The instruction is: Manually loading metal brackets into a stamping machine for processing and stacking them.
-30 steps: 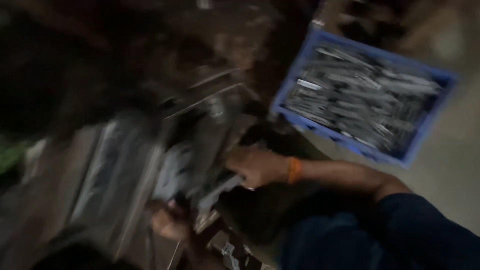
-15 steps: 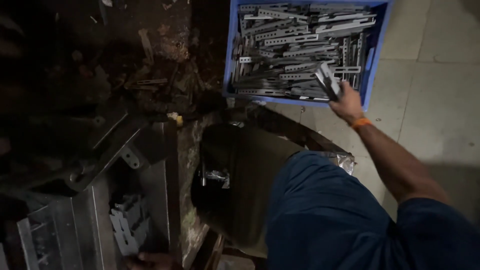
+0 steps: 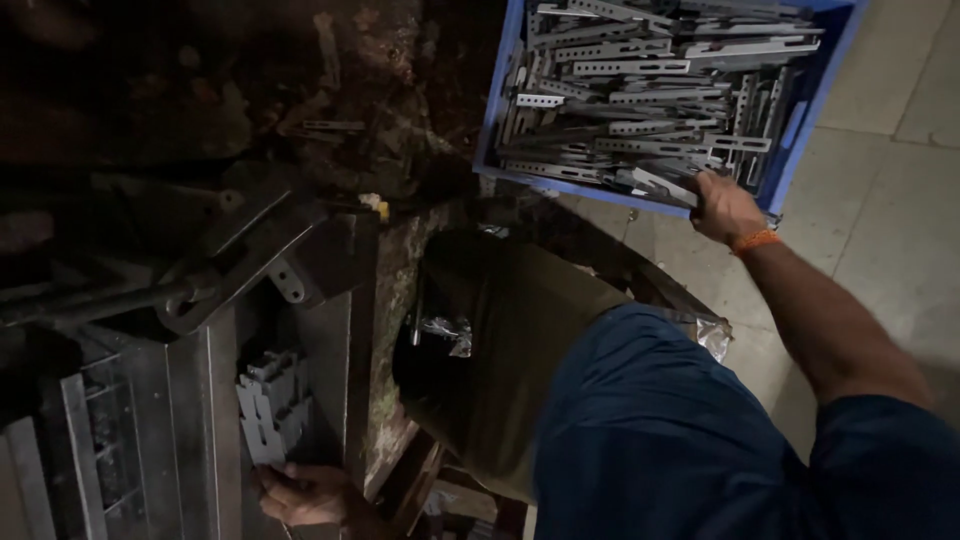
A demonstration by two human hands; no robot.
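1. Blue plastic crate (image 3: 800, 130) on the tiled floor (image 3: 900, 200) holds flat grey perforated metal strips (image 3: 640, 95), heaped and glinting.
2. Right hand (image 3: 725, 208) grips strips at the crate's near edge.
3. Left hand (image 3: 305, 493) rests, fingers loosely spread, under a pale stack of metal pieces (image 3: 272, 405) on the dark machine (image 3: 180, 300).

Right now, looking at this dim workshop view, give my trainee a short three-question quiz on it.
1. True or false: the right hand is at the near edge of the blue plastic crate of perforated grey metal strips.
2. What lies just above the left hand? A) a small stack of grey metal pieces B) a hammer C) a cloth
3. What is worn on the right wrist?

Key: 1 true; 2 A; 3 an orange band.
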